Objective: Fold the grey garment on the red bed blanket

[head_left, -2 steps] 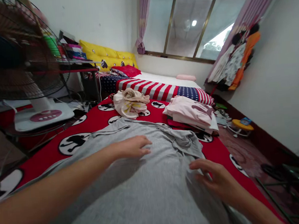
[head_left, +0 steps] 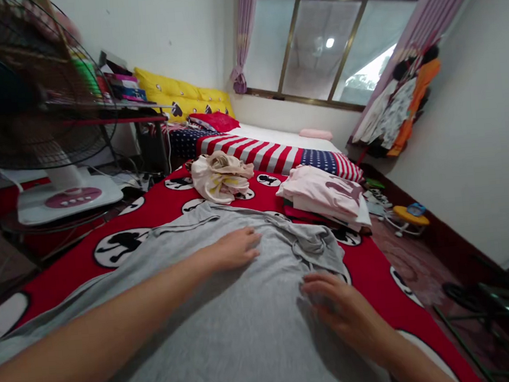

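Observation:
A grey T-shirt [head_left: 231,330] lies spread over a red cloth [head_left: 369,276] patterned with white ovals and black figures. Creases and bunched fabric show along its far right part. My left hand [head_left: 235,249] rests flat on the shirt's upper middle, fingers stretched out, gripping nothing. Over the right side of the shirt is my right hand [head_left: 340,305], its fingers slightly curved and apart. Whether the right fingertips touch the fabric I cannot tell.
Beyond the shirt sit a crumpled cream garment [head_left: 222,176] and a stack of folded clothes [head_left: 321,194]. A fan [head_left: 65,192] stands at left. A bed [head_left: 259,140] is at the back; a yellow stool [head_left: 410,216] stands on the floor at right.
My right hand has moved left across the shirt, toward its middle. My left hand has stayed nearly in place, its fingers a little flatter.

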A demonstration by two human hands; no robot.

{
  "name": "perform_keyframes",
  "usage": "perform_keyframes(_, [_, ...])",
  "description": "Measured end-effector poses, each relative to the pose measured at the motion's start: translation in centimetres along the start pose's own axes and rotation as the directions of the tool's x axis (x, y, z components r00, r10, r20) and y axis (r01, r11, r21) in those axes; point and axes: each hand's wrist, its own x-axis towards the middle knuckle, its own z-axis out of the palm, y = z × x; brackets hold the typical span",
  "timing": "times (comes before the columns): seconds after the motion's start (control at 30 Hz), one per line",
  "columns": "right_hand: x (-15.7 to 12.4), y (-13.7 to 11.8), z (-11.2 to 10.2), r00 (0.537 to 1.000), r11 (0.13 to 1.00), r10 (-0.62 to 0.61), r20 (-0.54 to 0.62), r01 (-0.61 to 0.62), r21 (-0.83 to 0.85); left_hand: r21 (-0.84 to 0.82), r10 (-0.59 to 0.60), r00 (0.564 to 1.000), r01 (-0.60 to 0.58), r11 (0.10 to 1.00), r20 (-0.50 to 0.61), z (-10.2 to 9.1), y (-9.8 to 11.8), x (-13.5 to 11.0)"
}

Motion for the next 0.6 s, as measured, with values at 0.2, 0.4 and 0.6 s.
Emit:
perform_keyframes(0.2, [1.4, 0.7, 2.5, 0.957, 0.937, -0.216, 0.194, 0.259, -0.235, 0.111, -0.217, 0.945, 0.25, 0.962, -0.247, 4.0, -3.7, 2.5])
perform_keyframes(0.4, [5.6, 11.7, -5.8, 0.965, 0.805, 0.038, -0.26, -0.184, -0.563, 0.098, -0.245, 0.928, 0.282, 0.954, -0.282, 4.2, -3.7, 2.3])
perform_keyframes(0.6, [4.6, 16.3, -10.5, 0.742, 0.792, 0.43, -0.514, -0.583, -0.18, 0.081, -0.258, 0.927, 0.289, 0.954, -0.272, 4.1, -3.5, 2.4])
